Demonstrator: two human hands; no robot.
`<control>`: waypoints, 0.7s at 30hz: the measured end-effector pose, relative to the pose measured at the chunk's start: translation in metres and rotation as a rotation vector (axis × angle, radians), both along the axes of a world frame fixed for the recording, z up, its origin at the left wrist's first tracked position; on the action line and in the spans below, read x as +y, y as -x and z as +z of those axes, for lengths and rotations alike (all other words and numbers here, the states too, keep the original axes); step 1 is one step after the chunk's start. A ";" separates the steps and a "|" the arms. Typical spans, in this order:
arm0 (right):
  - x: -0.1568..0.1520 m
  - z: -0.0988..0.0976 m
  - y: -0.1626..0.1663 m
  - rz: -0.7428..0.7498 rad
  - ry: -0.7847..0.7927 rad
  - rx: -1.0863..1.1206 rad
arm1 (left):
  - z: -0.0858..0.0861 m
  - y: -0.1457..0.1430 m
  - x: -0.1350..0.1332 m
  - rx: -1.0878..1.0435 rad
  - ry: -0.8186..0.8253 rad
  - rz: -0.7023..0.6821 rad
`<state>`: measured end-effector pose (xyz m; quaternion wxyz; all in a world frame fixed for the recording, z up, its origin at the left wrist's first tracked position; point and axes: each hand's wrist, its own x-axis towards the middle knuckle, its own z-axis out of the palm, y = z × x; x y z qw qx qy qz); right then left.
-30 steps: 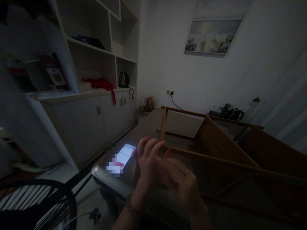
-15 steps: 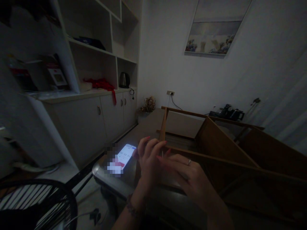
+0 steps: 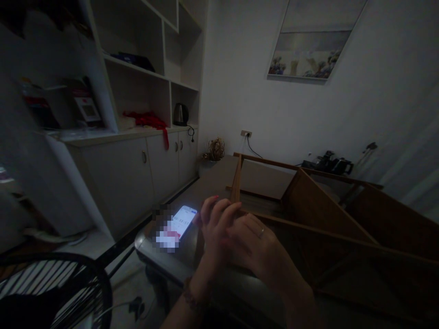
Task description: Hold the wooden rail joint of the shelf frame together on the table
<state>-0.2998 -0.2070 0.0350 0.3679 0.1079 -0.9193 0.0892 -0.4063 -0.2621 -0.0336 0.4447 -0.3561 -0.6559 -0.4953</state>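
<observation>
My left hand is above the near edge of the table, fingers curled and a beaded bracelet on its wrist. Against its palm side rests my right hand, its fingers bent inward and a ring on one of them. The fingertips meet at the corner of a brown wooden shelf frame that lies on its side. Whatever is between the fingers is hidden. A lit phone lies just left of my left hand, partly blurred out.
A black round-backed chair stands at lower left. Along the left wall runs a white cabinet with a kettle and red cloth. Dark appliances sit behind the frame. A picture hangs on the wall.
My right fingers have curled in, closer to my left palm; they were straighter before. A thin light sliver between the fingertips no longer shows. The whole view has shifted slightly.
</observation>
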 end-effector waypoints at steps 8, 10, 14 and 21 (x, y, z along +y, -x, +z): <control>0.007 -0.011 0.014 0.058 -0.174 0.327 | 0.000 0.000 0.000 0.001 -0.013 -0.010; 0.009 -0.014 0.017 0.075 -0.182 0.370 | 0.000 0.000 -0.001 -0.004 0.004 -0.018; 0.010 -0.024 0.020 0.101 -0.125 0.411 | 0.002 -0.001 -0.001 0.027 -0.010 0.005; -0.019 -0.048 0.017 -0.152 0.199 0.461 | 0.006 -0.001 0.001 0.038 -0.052 0.010</control>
